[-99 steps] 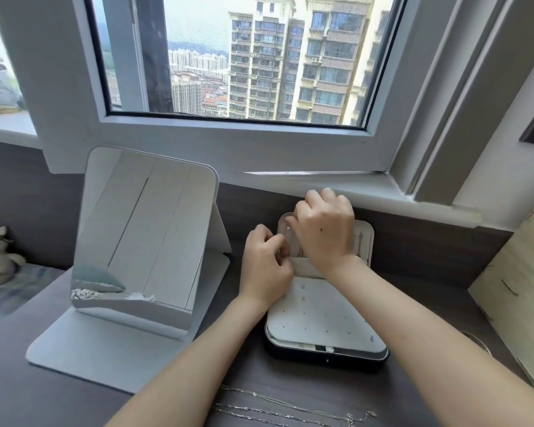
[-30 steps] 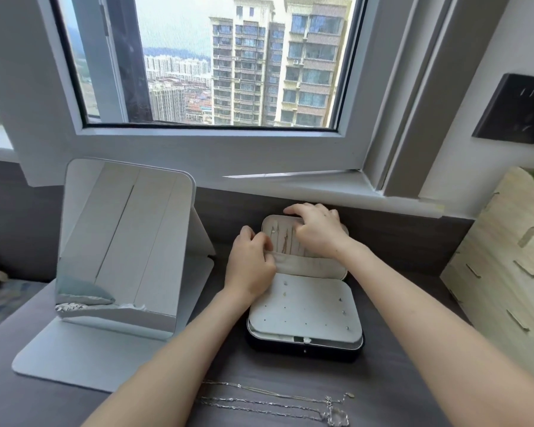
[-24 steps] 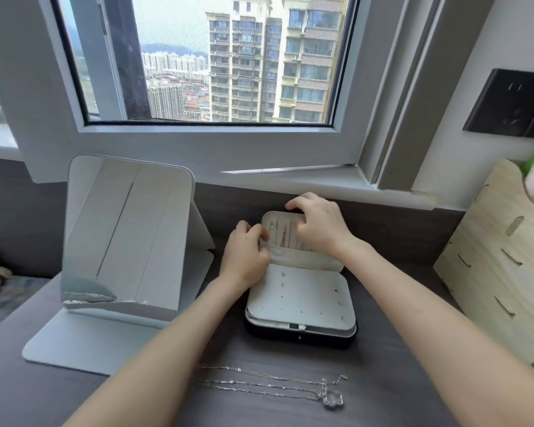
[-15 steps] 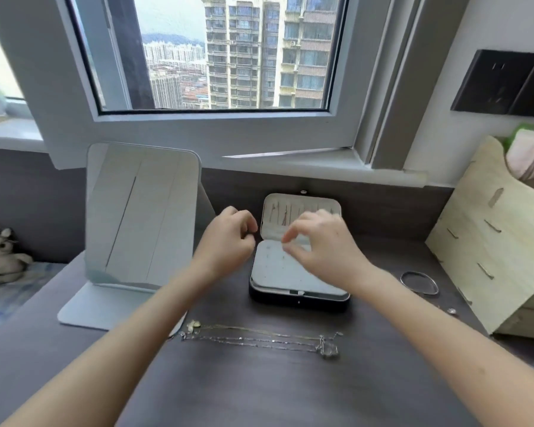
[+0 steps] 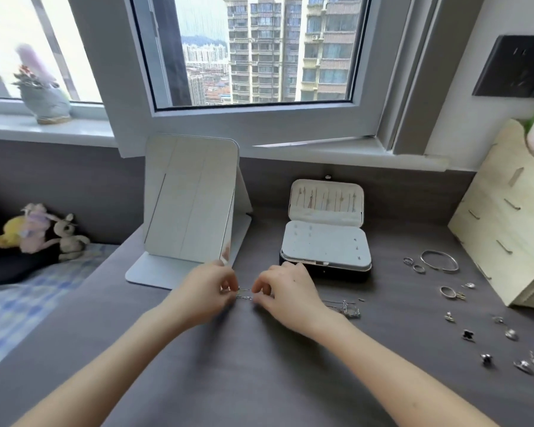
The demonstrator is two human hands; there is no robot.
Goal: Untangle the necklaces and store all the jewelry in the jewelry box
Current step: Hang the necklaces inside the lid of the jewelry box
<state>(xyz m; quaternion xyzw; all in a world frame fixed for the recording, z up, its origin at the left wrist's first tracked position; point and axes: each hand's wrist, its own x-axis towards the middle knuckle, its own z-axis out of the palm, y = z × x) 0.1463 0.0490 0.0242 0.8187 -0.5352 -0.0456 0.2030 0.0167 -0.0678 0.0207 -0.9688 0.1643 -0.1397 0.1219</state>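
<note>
Both hands are down at mid-desk, and the dark grey wood-grain desk (image 5: 247, 374) is broad and bare between them and its near edge, which the frame cuts off. On the left the desk's edge runs diagonally, with blue checked bedding (image 5: 16, 306) beyond it.

The left hand (image 5: 208, 288) and the right hand (image 5: 285, 291) sit close together. Each has its fingertips curled in, pinching the thin silver chain necklaces (image 5: 244, 294) that lie on the desktop between them. The chains pass under the right hand and come out at a small pendant cluster (image 5: 349, 310).

Just behind the right hand stands the black jewelry box with a pale lining (image 5: 324, 246), open, its lid leaning back toward the wall. Close behind the left hand is a white-framed standing mirror (image 5: 191, 198), its base crowding that side.

Off to the right, well apart from the hands, lie a silver bangle (image 5: 440, 260), small silver rings (image 5: 413, 265) and scattered earrings (image 5: 487, 340). They sit in front of a pale wooden organiser (image 5: 506, 211), which walls off that side. Plush toys (image 5: 43, 229) sit beyond the bedding.

The left fingertips are blurred, so I cannot count the chains or see where they cross. The pendant's shape is unclear, and the earrings are too small to sort.
</note>
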